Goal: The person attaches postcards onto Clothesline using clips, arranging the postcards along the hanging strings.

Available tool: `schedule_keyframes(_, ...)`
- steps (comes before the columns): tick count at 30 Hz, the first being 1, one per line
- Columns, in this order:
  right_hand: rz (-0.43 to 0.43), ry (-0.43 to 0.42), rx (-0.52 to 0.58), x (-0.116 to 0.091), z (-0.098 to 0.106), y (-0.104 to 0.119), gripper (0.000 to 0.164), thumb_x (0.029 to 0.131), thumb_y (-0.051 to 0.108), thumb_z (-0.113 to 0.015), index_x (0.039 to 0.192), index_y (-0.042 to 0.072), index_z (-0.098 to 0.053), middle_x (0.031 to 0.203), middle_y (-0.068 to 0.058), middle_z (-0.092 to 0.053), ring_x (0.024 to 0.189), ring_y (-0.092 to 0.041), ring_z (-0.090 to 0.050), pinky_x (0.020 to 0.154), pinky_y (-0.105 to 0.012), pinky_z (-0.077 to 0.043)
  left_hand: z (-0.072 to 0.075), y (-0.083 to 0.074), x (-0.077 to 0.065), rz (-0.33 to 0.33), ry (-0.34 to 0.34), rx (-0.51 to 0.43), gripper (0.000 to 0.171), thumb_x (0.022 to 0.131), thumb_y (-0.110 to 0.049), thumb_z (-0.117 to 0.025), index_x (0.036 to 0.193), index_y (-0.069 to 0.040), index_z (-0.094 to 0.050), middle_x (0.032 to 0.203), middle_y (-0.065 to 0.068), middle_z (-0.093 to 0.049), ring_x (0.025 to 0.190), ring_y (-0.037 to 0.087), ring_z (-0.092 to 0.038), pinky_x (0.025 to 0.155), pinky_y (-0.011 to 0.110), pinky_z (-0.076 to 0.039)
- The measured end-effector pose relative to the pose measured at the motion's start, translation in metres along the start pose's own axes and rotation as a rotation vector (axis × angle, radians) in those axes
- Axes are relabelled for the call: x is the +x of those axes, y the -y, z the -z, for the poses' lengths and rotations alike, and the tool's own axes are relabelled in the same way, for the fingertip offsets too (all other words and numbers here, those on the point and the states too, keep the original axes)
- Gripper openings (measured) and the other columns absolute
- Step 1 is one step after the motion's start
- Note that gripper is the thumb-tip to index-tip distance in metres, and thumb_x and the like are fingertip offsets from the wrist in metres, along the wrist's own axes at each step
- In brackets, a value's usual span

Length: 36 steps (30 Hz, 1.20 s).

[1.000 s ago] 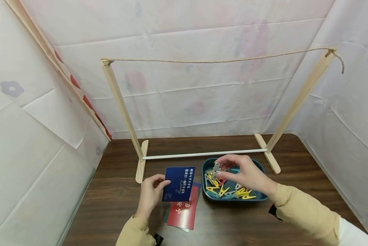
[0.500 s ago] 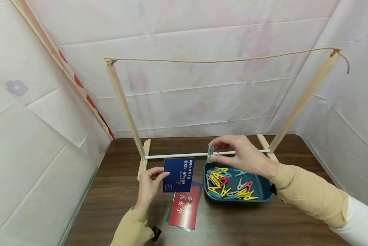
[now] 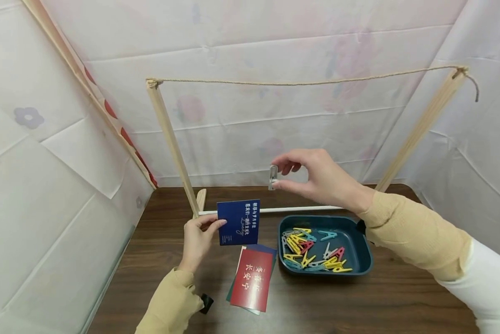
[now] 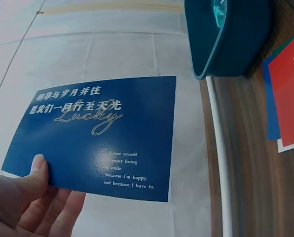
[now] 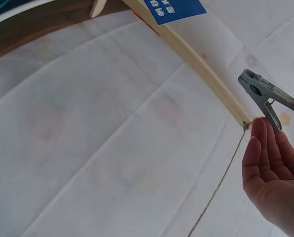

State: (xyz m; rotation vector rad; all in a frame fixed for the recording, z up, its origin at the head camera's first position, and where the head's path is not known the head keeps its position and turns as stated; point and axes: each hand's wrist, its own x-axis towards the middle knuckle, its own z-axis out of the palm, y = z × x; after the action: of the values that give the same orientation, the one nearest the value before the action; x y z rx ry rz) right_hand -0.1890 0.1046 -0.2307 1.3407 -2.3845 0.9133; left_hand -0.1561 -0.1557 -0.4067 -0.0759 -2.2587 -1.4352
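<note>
Left hand [image 3: 197,241] pinches blue card [image 3: 239,223] by edge, right hand [image 3: 322,178] pinches grey clip [image 3: 273,176]; red card [image 3: 250,283] atop other cards [image 3: 263,248] on table [image 3: 316,304], near tub [image 3: 352,248] of coloured clips [image 3: 294,244]

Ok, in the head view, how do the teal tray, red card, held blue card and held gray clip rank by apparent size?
1. Teal tray: clearly largest.
2. Red card and blue card: too close to rank, their distances from the camera being unsure.
3. Gray clip: smallest.

The left hand [image 3: 198,237] pinches, thumb [image 4: 39,170] in front of curled fingers [image 4: 70,212]; the right hand [image 3: 322,176], held higher, pinches between thumb and fingers.
</note>
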Motion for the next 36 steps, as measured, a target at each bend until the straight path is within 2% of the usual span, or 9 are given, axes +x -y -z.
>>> schedule_keyframes(7,0.003,-0.028,-0.024,0.026,0.003,0.004,0.031,0.077,0.018,-0.07,0.103,0.003,-0.061,0.089,-0.002,-0.062,0.079,-0.011,-0.053,0.074,-0.029,-0.042,0.003,-0.003,0.015,-0.007,-0.006,-0.001,0.009,0.074,-0.008,-0.071,0.08,-0.002,-0.07,0.072,0.009,-0.065,0.058,0.018,-0.06,0.054,0.018,-0.046)
schedule_keyframes(12,-0.008,-0.026,-0.067,0.044,0.005,0.007,0.032,0.078,0.019,-0.069,0.104,0.003,-0.061,0.09,-0.004,-0.062,0.079,-0.012,-0.055,0.075,-0.028,-0.043,0.004,-0.007,0.025,0.004,-0.002,-0.029,0.011,0.074,-0.008,-0.07,0.082,0.001,-0.069,0.075,0.012,-0.065,0.061,0.021,-0.061,0.054,0.018,-0.047)
schedule_keyframes(16,-0.021,-0.022,-0.083,0.056,0.006,0.008,0.032,0.078,0.02,-0.069,0.104,0.003,-0.061,0.091,-0.005,-0.062,0.08,-0.012,-0.055,0.076,-0.027,-0.043,0.004,-0.009,0.033,0.011,-0.003,-0.056,0.015,0.075,-0.008,-0.069,0.084,0.002,-0.069,0.078,0.015,-0.065,0.063,0.02,-0.061,0.055,0.018,-0.048)
schedule_keyframes(23,-0.039,-0.02,-0.067,0.076,0.006,0.007,0.031,0.079,0.02,-0.067,0.104,0.002,-0.061,0.091,-0.004,-0.062,0.08,-0.013,-0.056,0.077,-0.026,-0.042,0.008,-0.012,0.046,-0.029,-0.009,-0.055,0.013,0.075,-0.008,-0.069,0.084,0.003,-0.069,0.076,0.015,-0.065,0.063,0.017,-0.061,0.056,0.023,-0.05)
schedule_keyframes(28,-0.045,-0.023,-0.082,0.089,0.006,0.006,0.03,0.08,0.021,-0.067,0.103,0.003,-0.061,0.09,-0.004,-0.062,0.079,-0.012,-0.056,0.076,-0.023,-0.042,0.013,-0.014,0.056,-0.048,-0.01,-0.049,0.013,0.076,-0.009,-0.069,0.084,0.001,-0.069,0.075,0.014,-0.065,0.059,0.023,-0.061,0.052,0.02,-0.048)
schedule_keyframes(33,-0.056,-0.03,-0.079,0.102,0.003,0.004,0.029,0.08,0.022,-0.066,0.102,0.003,-0.061,0.09,-0.005,-0.062,0.079,-0.012,-0.056,0.076,-0.022,-0.042,0.017,-0.015,0.064,-0.063,-0.008,-0.009,0.013,0.076,-0.011,-0.069,0.083,0.0,-0.069,0.071,0.012,-0.064,0.053,0.016,-0.056,0.047,0.018,-0.043)
schedule_keyframes(36,-0.068,-0.031,-0.068,0.108,0.0,0.003,0.029,0.081,0.022,-0.066,0.103,0.003,-0.061,0.09,-0.005,-0.062,0.079,-0.011,-0.055,0.076,-0.022,-0.042,0.018,-0.014,0.069,-0.052,0.0,-0.011,0.013,0.076,-0.011,-0.069,0.084,0.0,-0.069,0.071,0.013,-0.065,0.053,0.013,-0.057,0.049,0.018,-0.045)
